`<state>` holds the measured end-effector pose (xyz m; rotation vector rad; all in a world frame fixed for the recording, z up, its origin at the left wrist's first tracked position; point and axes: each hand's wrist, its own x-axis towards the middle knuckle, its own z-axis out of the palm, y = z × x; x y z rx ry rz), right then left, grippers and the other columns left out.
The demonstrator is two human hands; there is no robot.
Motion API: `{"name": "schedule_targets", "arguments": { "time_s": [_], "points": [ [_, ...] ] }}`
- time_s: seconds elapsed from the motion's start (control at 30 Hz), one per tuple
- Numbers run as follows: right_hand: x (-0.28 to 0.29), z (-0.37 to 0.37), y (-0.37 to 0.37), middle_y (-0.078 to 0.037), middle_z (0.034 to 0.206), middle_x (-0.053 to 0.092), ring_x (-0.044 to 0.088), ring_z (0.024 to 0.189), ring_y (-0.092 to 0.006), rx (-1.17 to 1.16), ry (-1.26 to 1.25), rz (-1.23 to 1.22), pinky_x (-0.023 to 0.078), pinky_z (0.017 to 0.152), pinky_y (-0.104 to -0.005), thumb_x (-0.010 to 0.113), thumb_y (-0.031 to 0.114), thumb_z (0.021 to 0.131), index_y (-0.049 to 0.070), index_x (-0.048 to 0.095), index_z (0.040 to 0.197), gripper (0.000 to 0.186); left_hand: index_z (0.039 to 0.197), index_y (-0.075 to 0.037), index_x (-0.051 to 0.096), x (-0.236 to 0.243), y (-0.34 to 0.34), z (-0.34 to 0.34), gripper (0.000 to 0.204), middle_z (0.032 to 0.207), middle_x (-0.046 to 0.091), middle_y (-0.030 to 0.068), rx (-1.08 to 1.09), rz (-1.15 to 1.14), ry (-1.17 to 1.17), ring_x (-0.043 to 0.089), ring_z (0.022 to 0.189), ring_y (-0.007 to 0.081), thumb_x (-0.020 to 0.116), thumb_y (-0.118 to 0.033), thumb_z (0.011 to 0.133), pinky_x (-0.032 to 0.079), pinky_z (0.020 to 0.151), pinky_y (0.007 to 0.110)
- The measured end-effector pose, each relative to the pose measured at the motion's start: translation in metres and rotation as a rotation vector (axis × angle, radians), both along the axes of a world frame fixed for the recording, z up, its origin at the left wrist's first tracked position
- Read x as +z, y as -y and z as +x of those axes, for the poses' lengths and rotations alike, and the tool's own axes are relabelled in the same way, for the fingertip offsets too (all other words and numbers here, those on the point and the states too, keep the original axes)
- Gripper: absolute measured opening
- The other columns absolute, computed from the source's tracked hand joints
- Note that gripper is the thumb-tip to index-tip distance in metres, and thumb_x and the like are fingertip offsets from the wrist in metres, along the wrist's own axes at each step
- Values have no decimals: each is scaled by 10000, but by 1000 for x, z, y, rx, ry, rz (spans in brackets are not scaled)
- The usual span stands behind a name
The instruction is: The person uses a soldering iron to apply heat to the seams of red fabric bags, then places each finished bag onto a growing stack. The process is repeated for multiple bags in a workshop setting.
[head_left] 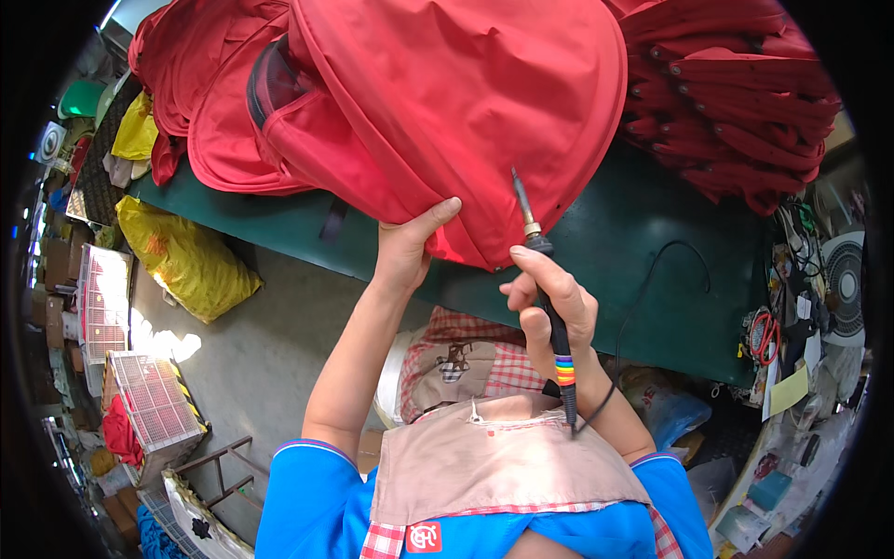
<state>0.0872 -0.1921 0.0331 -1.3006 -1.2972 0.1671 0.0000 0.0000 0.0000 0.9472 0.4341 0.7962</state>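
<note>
Reference landmark: the green table (689, 312). The workpiece, a red cloth piece (475, 102), is spread over the middle of the table, its pointed corner toward the near edge. Left hand (410, 244): closed on a cloth fold above the table's near edge, thumb on top, fingers hidden beneath. Right hand (566, 303): closed around the handle of a soldering iron (561, 340) at the table's near edge, tip directed over the cloth (from where I stand, I cannot tell whether it touches). Progress: small dark marks show near the hem, so part of this piece may be done; it appears mid-operation, being neither released nor set aside. A red stack (736, 102) at the table's right end shows small round studs; whether its pieces are finished or waiting is not evident
</note>
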Motion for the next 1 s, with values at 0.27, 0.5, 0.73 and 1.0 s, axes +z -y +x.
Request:
{"name": "schedule_targets", "arguments": {
  "time_s": [0.27,0.5,0.73,1.0],
  "points": [
    [-44,41,-78,-283,1392,542,571,1269,-423,-376,338,101,485,1053,-458,801,-5,808,37,470,1239,545,1356,-27,531,3,9,-4,471,1323,617,89,76,-39,87,601,1218,227,723,-43,926,506,1040,394],
    [-51,35,-86,-308,1425,487,541,1298,-439,-396,293,106,480,1064,-468,811,-2,789,39,449,1272,605,1495,-66,388,-8,13,1,521,1492,486,74,323,-172,225,487,1361,253,515,-342,1073,415,1140,438],
    [-46,33,-87,-282,1371,544,574,1229,-454,-416,247,117,515,1004,-471,822,8,776,45,486,1278,606,1360,-23,516,-10,6,5,546,1318,610,88,125,214,112,607,1179,190,770,-159,897,501,1012,373],
    [18,2,-8,-125,790,626,590,619,-209,-115,-1,10,493,590,-307,688,125,951,-22,690,1172,265,1250,3,612,5,0,25,515,1206,681,94,184,203,-73,667,1075,194,816,29,778,540,953,336]
  ]
}}
